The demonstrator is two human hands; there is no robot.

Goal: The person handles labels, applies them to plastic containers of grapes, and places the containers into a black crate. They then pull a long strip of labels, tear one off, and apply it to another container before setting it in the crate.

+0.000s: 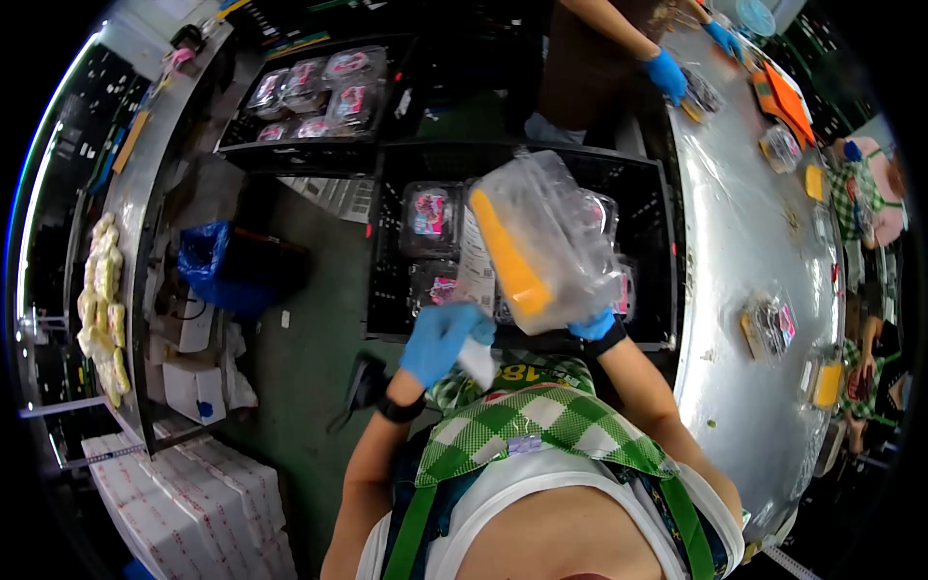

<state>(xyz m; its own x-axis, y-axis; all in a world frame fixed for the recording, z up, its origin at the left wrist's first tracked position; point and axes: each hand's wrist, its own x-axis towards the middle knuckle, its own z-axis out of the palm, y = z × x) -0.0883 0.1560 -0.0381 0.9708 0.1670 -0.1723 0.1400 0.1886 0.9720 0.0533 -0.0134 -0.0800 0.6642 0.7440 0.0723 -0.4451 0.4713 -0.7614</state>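
Clear plastic packaging [565, 237] with a yellow panel [512, 266] is held tilted at the frame's centre, its lower end gripped by the right hand [596, 327]; white material [476, 363] is pinched by the left hand [445, 340]. If supported one-sidedly, the packaging could be tipped into the black crate [646, 213].

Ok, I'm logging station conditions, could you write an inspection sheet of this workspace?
Surface: shiny silver metal table, right side.
Job's things: clear plastic packaging with a yellow-orange panel, tilted over a black plastic crate holding clear labelled boxes.
Clutter: crinkled blue plastic bag, stacked white boxes, left side.
Hands: blue-gloved left hand holds crumpled white material; blue-gloved right hand grips the packaging.
Cables: none clearly made out.
Surroundings: co-worker's blue-gloved hands, upper right.
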